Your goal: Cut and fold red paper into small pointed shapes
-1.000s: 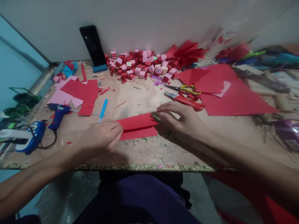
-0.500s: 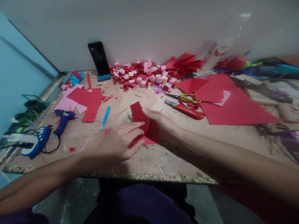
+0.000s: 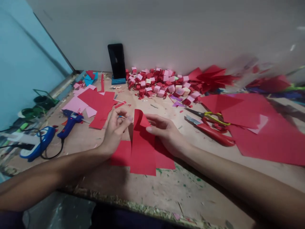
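Note:
A strip of red paper stretches toward me, its far end curled up and over. It lies across another red paper piece that shows on both sides. My right hand grips the curled strip at its right edge, thumb on top and fingers behind. Just left of the strip is my left hand, fingers curled and thumb close to the index fingertip. A bit of blue shows between those fingers; I cannot make out whether anything is held there.
Scissors and red-handled snips lie at right by large red sheets. Pink-and-red paper cubes are heaped at the back beside a phone. A glue gun and blue power strip sit left.
My left hand has come off the red strip and moved to its left side. The strip now lies lengthwise toward me, its far end curled. The view has shifted too.

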Motion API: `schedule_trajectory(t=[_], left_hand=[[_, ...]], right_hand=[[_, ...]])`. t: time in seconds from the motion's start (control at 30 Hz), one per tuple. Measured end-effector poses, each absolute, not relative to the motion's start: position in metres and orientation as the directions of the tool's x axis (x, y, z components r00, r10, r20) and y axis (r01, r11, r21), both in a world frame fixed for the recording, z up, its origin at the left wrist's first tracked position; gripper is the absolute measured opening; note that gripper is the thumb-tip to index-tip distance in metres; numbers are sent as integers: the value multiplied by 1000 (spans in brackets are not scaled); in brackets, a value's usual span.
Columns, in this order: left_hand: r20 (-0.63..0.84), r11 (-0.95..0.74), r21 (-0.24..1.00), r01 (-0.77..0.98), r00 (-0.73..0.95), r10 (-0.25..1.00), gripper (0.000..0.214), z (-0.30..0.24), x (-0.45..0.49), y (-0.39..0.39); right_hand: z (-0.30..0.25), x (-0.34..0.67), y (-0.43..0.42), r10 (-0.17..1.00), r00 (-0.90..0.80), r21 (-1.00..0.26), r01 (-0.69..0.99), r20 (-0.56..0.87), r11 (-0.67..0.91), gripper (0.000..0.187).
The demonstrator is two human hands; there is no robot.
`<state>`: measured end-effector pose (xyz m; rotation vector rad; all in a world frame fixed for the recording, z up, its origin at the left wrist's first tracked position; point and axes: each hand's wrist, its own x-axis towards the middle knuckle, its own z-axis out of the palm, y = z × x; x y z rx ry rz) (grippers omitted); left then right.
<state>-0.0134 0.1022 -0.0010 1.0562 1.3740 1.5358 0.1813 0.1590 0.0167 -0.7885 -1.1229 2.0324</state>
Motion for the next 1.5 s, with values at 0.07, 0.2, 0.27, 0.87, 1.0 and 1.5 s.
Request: schedule_trajectory(t=[0.07,0.2,0.27,0.87,1.0,1.5], left_hand=[[53,-84,991,-104,-264,963,37,-2,-13,104],[13,-22,998,-64,-147,989,31,3,-3,97],[6,-9,1000,-24,-125,992,25,3,0,94],[-110,111,988,105,-18,994,21,0,1,84],[-108,108,986,128,-9,994,17,-1,0,83],[-26,9,972,235,72,997,26,-6,-4,78]], right_hand=[[14,183,158,781,-599,-903,-218,-175,-370,49],[9,188,154,779,-602,-939,-138,-173,-315,51],[8,188,152,785,-598,-959,-89,-165,-270,51],[15,193,152,797,-580,-978,-5,-168,-209,16],[15,193,153,810,-560,-975,-17,-175,-222,16],[15,192,152,813,-552,-978,22,-185,-208,19]])
